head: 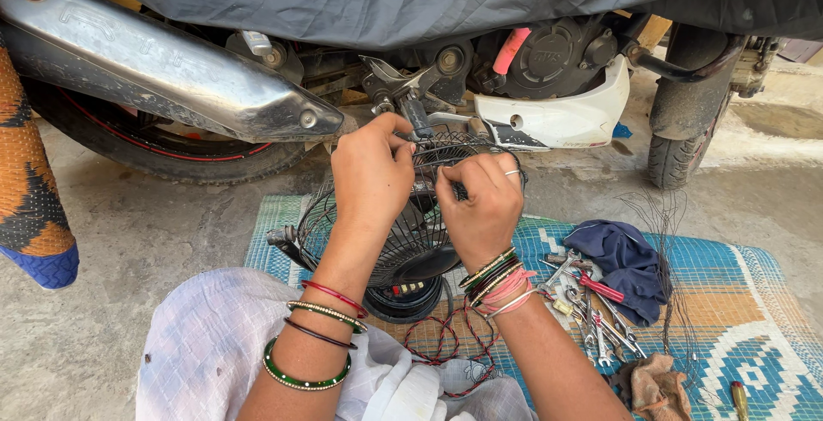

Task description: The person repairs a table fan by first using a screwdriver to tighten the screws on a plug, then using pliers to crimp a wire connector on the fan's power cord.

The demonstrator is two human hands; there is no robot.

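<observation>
A small black table fan with a wire grille point(403, 232) stands on a woven mat point(729, 301) in front of me. My left hand point(370, 177) pinches the top rim of the grille with its fingers closed. Close beside it, my right hand point(482, 207) also grips the upper wires of the grille. Both wrists wear several bangles. The fan's round base point(405, 297) sits below my hands, and a red and black twisted cord point(446, 339) trails from it toward my lap.
A covered motorcycle point(446, 61) with a chrome exhaust point(154, 65) stands right behind the fan. To the right on the mat lie several spanners and pliers point(591, 309), a blue cloth point(621, 262), loose thin wires point(669, 249) and a dirty rag point(656, 387).
</observation>
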